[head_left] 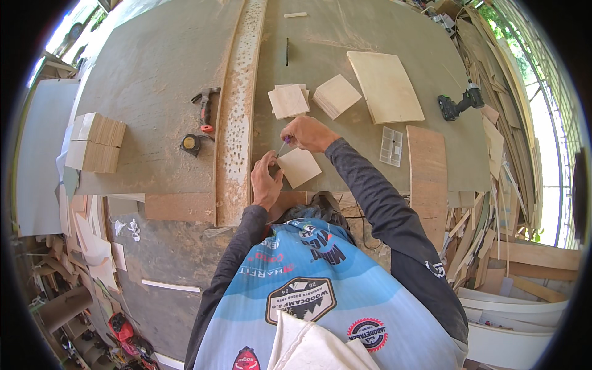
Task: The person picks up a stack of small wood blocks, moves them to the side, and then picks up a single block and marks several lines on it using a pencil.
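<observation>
Near the front edge of the workbench a square plywood piece (pixel 301 169) lies beside my left hand (pixel 266 182). The bent fingers and thumb of that hand are closed at the square's left corner; any small part between them is hidden. My right hand (pixel 312 133) grips a small screwdriver (pixel 286 142) with a purple handle. Its thin shaft slants down toward that corner, close to my left fingertips. Just beyond my right hand sit a stack of plywood squares (pixel 289 101) and a second stack (pixel 337 96).
A dusty, speckled channel (pixel 237 105) crosses the bench (pixel 166 55). Left of it are a hammer (pixel 206 108), a tape measure (pixel 191 144) and stacked wood blocks (pixel 95 143). Rightward lie a plywood panel (pixel 386 87), a clear compartment box (pixel 391 147), a board (pixel 427 179) and a cordless drill (pixel 459 103).
</observation>
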`<action>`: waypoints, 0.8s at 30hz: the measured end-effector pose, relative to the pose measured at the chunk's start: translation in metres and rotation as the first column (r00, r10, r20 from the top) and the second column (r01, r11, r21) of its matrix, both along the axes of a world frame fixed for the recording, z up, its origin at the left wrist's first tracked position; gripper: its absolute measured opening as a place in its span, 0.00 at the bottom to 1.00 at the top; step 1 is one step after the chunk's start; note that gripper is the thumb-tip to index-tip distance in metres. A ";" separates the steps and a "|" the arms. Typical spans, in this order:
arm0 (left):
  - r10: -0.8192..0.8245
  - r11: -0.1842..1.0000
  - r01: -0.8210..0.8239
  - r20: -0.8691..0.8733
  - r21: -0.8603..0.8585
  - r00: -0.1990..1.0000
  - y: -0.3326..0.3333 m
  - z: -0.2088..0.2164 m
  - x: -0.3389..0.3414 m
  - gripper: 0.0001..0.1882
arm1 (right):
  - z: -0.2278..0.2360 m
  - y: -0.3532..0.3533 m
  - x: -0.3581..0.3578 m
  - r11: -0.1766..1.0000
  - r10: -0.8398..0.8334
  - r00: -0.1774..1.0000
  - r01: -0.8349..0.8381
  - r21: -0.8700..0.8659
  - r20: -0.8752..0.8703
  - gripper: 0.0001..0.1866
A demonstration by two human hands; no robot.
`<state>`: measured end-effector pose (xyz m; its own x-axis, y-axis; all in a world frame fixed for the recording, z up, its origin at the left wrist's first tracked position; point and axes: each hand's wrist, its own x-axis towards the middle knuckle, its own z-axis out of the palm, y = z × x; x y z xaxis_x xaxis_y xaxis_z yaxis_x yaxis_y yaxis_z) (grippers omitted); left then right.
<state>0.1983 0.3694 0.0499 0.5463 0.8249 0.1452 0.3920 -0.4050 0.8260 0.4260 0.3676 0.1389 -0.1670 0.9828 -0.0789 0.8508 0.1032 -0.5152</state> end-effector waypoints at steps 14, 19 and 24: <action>-0.004 1.000 0.004 -0.009 -0.010 1.000 0.000 0.002 0.001 0.33 | 0.001 -0.002 0.001 1.000 -0.015 0.999 0.014 -0.014 -0.043 0.07; -0.007 1.000 0.007 -0.005 -0.001 1.000 0.001 0.000 0.000 0.33 | 0.004 -0.005 0.000 1.000 -0.012 0.999 0.011 -0.004 -0.033 0.08; -0.019 0.999 0.019 -0.010 0.028 1.000 0.003 -0.005 -0.001 0.33 | 0.010 -0.020 -0.006 0.999 -0.038 0.996 0.038 0.005 -0.080 0.10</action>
